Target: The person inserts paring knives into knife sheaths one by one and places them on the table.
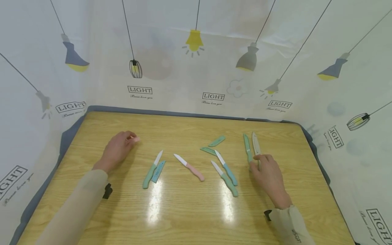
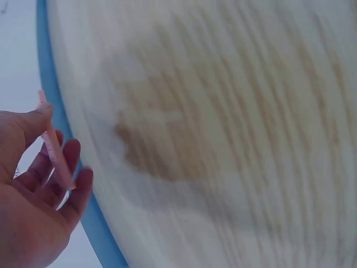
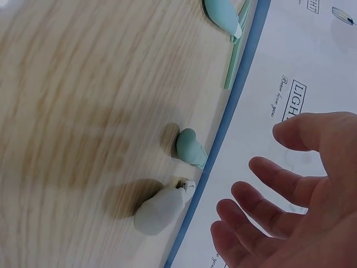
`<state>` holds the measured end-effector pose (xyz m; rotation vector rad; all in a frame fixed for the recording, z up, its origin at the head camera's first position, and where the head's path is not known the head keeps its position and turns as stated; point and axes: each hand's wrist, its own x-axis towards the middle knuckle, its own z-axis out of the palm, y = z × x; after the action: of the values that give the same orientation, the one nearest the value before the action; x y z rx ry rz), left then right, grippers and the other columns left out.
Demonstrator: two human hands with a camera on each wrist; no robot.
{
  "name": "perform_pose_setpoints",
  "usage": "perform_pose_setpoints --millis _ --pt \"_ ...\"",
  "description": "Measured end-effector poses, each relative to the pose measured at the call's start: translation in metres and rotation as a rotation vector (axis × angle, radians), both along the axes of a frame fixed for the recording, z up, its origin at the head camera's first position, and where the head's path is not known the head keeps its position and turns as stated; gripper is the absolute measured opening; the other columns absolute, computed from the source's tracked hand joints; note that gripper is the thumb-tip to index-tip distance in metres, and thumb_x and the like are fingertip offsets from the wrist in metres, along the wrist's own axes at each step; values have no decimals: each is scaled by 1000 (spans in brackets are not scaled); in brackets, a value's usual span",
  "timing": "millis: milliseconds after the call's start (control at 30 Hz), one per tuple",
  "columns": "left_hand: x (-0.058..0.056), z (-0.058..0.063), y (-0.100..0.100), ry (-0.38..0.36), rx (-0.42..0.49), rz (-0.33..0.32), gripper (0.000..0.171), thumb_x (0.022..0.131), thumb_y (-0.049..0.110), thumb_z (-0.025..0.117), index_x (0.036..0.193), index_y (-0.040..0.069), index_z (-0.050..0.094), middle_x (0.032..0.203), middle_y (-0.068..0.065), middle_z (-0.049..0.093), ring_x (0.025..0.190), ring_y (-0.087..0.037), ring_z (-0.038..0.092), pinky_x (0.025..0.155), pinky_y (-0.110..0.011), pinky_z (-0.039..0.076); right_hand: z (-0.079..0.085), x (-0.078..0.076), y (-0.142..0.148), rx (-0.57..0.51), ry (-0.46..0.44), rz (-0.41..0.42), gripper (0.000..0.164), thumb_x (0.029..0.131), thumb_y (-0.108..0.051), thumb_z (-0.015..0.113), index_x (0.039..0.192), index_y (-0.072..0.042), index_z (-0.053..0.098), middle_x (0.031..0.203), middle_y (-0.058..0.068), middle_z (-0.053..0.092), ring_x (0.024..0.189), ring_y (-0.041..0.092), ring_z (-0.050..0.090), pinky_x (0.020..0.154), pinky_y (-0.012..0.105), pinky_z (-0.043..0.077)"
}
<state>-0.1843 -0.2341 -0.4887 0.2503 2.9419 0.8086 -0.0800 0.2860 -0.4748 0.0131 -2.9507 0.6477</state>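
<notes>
My left hand (image 1: 115, 149) pinches a pink knife sheath (image 2: 54, 151) between thumb and fingers, raised over the left part of the table. At the right, my right hand (image 1: 270, 175), its fingers loosely spread in the right wrist view, hovers by the handle ends of a green knife (image 1: 246, 143) and a white knife (image 1: 256, 143), both in sheaths, side by side. It holds nothing. A bare pink knife (image 1: 194, 171) lies mid-table. Left of it, a green-handled knife (image 1: 149, 177) rests beside a blue sheath (image 1: 158, 172).
Right of centre, a blue-handled knife (image 1: 230, 174) crosses the tip of a green sheath (image 1: 209, 150), with another green-handled knife (image 1: 229, 184) alongside. A second green sheath (image 1: 217, 141) sits farther back. Printed cloth (image 1: 183, 88) surrounds the wooden table (image 1: 183, 217) on three sides.
</notes>
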Motion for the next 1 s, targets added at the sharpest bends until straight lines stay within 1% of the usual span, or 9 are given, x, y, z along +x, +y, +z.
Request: perform_pose_setpoints --millis 133,233,333,400,567,700,800,867,1000 --pt "2 5 4 18 75 32 51 98 45 48 126 3 58 113 -18 58 102 -35 57 84 -54 49 0 1 -2 -3 -3 2 38 96 -24 52 115 7 63 122 29 52 104 42 53 84 56 48" --pt "4 7 7 11 128 55 47 99 42 51 126 4 59 114 -17 58 103 -34 57 83 -52 50 0 1 -3 -3 0 2 37 96 -24 52 114 7 63 121 28 53 102 40 54 83 55 49" --pt "8 10 11 -19 185 98 41 98 36 55 126 8 60 116 -14 59 103 -31 57 82 -48 51 0 2 -5 -19 1 5 35 95 -23 54 113 6 63 121 27 53 101 39 54 82 54 50" --pt "11 12 15 -30 228 129 40 96 35 58 126 8 60 116 -13 61 104 -31 58 82 -47 52 0 2 -7 -33 -9 14 35 95 -23 55 114 5 63 121 27 53 100 39 55 80 53 50" --pt "18 17 25 -47 319 205 45 89 40 66 119 8 58 114 -13 64 102 -29 60 81 -43 53 0 2 -16 -43 -8 35 35 95 -24 56 114 5 63 116 25 55 99 38 56 79 52 51" --pt "24 16 31 -81 360 232 37 90 41 64 111 11 62 111 -9 65 93 -26 60 71 -36 52 1 3 -25 -54 34 62 33 93 -22 58 111 5 65 110 23 58 92 34 57 75 48 52" --pt "29 13 35 -102 404 233 32 92 37 61 112 12 65 112 -8 65 88 -25 59 67 -34 52 2 4 -32 -76 38 85 33 93 -21 58 111 5 65 112 23 58 93 34 57 76 48 52" --pt "31 12 38 -126 469 239 33 92 33 61 116 10 65 115 -9 63 89 -24 59 70 -37 53 2 4 -38 -87 27 92 33 93 -22 58 112 5 65 115 23 57 98 35 57 80 49 52" --pt "33 11 46 -193 633 281 44 90 29 65 126 4 58 119 -11 59 95 -23 59 81 -42 55 2 1 -49 -111 14 103 35 93 -24 59 114 4 64 117 22 58 105 35 55 83 49 52"
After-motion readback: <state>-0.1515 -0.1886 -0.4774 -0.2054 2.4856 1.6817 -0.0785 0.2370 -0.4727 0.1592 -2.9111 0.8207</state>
